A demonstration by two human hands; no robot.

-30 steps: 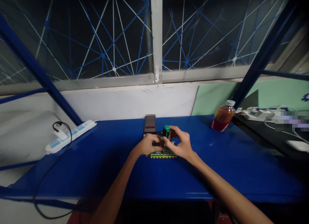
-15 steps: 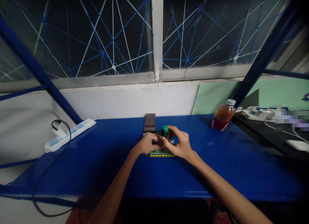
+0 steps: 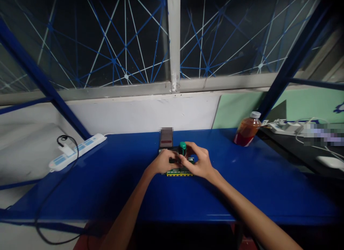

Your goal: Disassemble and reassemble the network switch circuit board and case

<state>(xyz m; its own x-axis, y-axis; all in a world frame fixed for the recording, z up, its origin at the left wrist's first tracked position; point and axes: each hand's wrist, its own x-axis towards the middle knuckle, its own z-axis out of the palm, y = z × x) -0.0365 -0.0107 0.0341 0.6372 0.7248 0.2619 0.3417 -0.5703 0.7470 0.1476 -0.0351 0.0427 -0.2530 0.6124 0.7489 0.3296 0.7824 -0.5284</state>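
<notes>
A screwdriver (image 3: 182,149) with a green-and-black handle stands upright in the middle of the desk, my right hand (image 3: 199,160) closed round it with thumb and fingers. Under the hands lies a green circuit board (image 3: 176,171) with a yellow strip along its near edge. From the left, my left hand (image 3: 163,161) reaches in over the board, its fingers curled close to the foot of the screwdriver. What those fingertips pinch is hidden. The screwdriver's tip is out of sight too.
Just behind the hands stands a dark, flat upright thing (image 3: 166,138), partly blurred out. A white power strip (image 3: 77,152) with a black cable lies at left on the blue desk (image 3: 129,207). A drink bottle (image 3: 247,130) stands at right, near a black surface with white cables.
The view has shifted very slightly. Both hands and the screwdriver keep nearly the same place over the circuit board.
</notes>
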